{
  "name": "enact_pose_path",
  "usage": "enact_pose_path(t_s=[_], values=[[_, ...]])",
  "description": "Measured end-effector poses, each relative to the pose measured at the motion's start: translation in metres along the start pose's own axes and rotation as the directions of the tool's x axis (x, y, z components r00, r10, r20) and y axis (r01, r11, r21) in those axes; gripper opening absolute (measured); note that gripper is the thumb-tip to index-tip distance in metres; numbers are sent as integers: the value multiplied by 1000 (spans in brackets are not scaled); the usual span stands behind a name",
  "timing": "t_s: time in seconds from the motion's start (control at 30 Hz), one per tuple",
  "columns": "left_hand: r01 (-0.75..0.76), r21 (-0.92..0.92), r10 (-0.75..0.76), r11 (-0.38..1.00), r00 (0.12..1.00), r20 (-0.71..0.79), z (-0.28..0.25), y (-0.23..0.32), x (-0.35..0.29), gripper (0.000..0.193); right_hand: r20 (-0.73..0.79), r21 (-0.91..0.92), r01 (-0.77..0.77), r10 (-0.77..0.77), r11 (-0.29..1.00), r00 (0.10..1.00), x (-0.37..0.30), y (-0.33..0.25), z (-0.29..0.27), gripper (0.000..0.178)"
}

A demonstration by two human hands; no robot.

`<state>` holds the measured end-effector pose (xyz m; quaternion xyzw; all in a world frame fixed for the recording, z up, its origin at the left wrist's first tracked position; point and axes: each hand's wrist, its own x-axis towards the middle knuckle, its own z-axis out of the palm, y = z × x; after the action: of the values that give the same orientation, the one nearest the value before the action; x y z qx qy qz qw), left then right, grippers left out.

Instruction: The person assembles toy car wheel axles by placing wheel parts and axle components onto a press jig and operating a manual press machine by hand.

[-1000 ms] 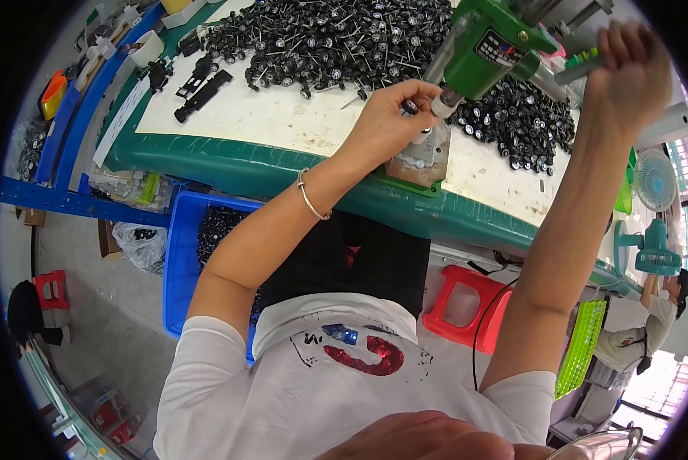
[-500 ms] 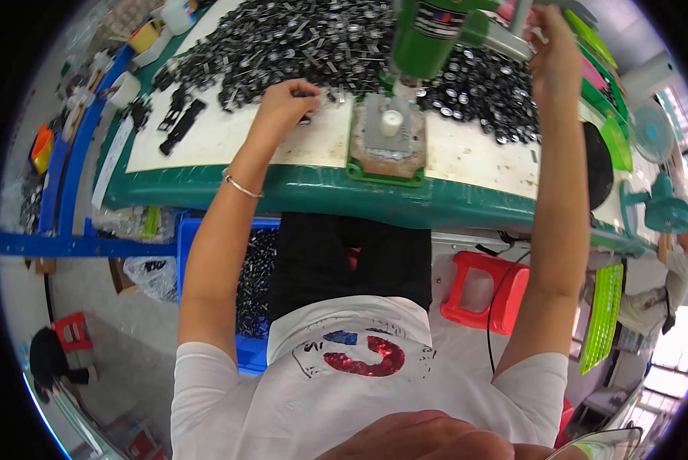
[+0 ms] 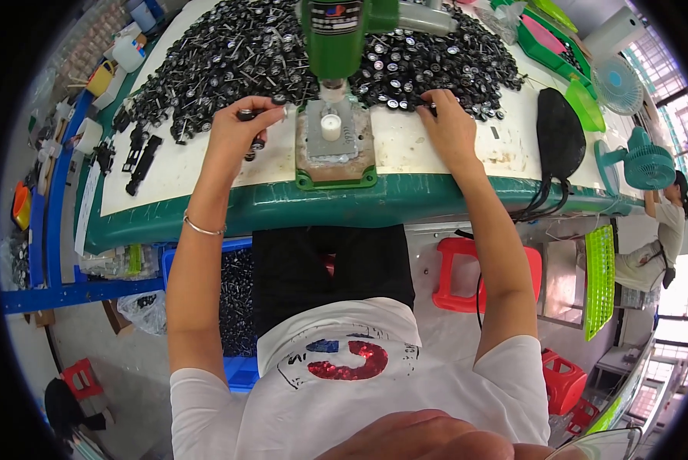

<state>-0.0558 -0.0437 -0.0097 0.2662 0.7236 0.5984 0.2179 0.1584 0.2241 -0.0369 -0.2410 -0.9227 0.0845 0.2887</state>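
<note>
My left hand (image 3: 233, 138) is closed around several small black wheels (image 3: 258, 143), some showing between and below the fingers, left of a green press (image 3: 332, 42). My right hand (image 3: 453, 134) is at the near edge of a heap of loose wheels (image 3: 394, 77), its fingertips closed on a small black wheel (image 3: 433, 110). Between my hands, a white round post (image 3: 331, 127) stands on the press's grey plate (image 3: 344, 144), under the ram. Nothing lies on top of the post.
Wheels on metal axles (image 3: 236, 61) are heaped across the back of the table. Black toy-like chassis parts (image 3: 143, 165) lie at the left. A black face mask (image 3: 558, 138) and a teal fan (image 3: 649, 159) are at the right. Below stands a blue bin (image 3: 244, 376) of black parts.
My right hand has left the press lever and come down to the wheel heap. My left hand now shows several wheels in its fingers. The view has shifted, moving the press leftward.
</note>
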Motion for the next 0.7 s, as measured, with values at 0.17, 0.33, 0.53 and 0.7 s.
enact_pose_path(t_s=[0.17, 0.33, 0.53, 0.7], values=[[-10, -314, 38, 949, 996, 84, 15, 22, -20, 21, -71, 321, -28, 53, 947, 996, 1, -15, -8, 21], [3, -411, 52, 912, 991, 124, 28, 25, -26, 17, 154, 819, -99, -52, 565, 987, 2, -75, -16, 22], [-6, -427, 61, 904, 991, 116, 31, 22, -30, 17, 138, 791, -33, -126, 610, 982, -6, -112, 0, 21], [-5, -418, 58, 909, 992, 115, 28, 25, -31, 17, -28, 716, 129, -157, 686, 987, -13, -116, 8, 19]])
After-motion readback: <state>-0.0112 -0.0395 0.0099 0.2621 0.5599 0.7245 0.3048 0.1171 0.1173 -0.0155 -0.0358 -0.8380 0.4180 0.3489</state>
